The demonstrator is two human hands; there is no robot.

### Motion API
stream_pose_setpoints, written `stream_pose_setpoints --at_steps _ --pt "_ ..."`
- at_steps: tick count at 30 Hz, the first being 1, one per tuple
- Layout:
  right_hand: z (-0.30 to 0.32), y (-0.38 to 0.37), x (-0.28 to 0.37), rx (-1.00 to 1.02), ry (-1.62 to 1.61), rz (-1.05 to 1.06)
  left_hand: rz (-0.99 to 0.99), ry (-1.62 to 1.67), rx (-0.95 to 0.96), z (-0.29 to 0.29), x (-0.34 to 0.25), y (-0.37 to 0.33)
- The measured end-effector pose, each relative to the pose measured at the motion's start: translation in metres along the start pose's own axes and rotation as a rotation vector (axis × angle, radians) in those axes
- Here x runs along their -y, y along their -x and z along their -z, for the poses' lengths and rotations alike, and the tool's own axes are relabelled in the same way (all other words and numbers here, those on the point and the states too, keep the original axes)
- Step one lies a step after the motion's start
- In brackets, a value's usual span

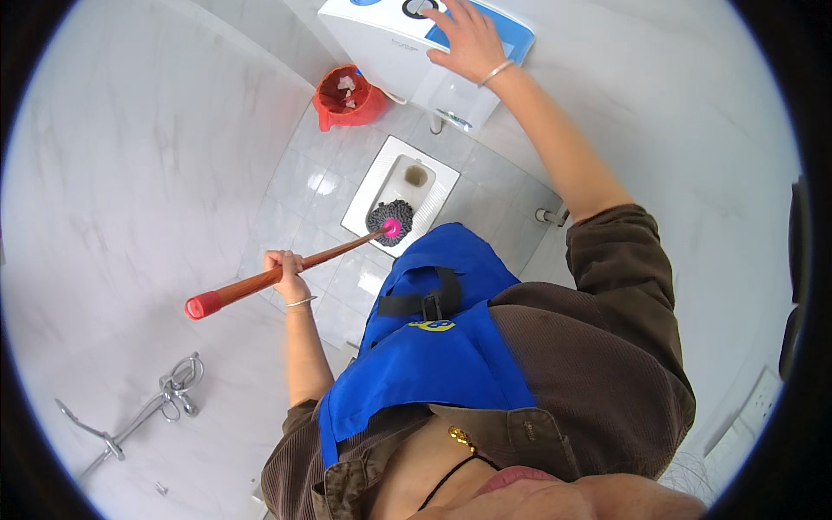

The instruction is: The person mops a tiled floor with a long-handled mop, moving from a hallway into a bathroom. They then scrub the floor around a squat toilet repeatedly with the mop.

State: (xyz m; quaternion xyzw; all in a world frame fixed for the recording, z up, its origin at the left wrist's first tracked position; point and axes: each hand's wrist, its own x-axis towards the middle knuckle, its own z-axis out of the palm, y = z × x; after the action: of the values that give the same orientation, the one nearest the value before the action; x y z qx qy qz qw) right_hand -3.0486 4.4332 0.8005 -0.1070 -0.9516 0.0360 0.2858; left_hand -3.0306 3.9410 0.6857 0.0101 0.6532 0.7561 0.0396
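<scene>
My left hand [287, 270] grips the wooden handle of a mop [260, 281] that has a red end cap and a pink collar. Its grey string head [392, 213] rests on the rim of a white squat toilet [394, 196] set in the tiled floor. My right hand [471, 42] is stretched up and lies flat, fingers spread, on top of a white and blue wall cistern [407, 39] above the toilet. A silver bangle sits on each wrist. I wear a blue apron over a brown shirt.
A red bin [347, 98] with crumpled paper stands on the floor to the left of the cistern. A chrome tap with a hose [165, 397] is mounted on the white marble wall at lower left. Pipe fittings [549, 213] stick out near the right wall.
</scene>
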Motion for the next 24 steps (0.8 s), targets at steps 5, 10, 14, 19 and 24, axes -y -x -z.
stream_pose_setpoints --at_steps 5,10,14,19,24 --pt "-0.047 -0.068 0.012 0.234 -0.002 -0.063 0.004 -0.006 -0.023 -0.007 -0.001 -0.008" --pt "-0.104 -0.068 0.046 0.315 0.029 -0.037 -0.039 0.058 0.019 0.038 0.017 -0.02" --pt "-0.124 -0.078 0.063 0.363 0.182 0.02 -0.019 0.052 -0.1 0.07 0.05 -0.036" --pt "-0.145 -0.095 0.08 0.483 0.073 -0.058 0.011 -0.102 -0.039 0.078 0.086 -0.064" --pt "-0.169 -0.084 0.079 0.298 0.065 -0.022 0.084 -0.021 0.03 0.042 0.083 -0.105"
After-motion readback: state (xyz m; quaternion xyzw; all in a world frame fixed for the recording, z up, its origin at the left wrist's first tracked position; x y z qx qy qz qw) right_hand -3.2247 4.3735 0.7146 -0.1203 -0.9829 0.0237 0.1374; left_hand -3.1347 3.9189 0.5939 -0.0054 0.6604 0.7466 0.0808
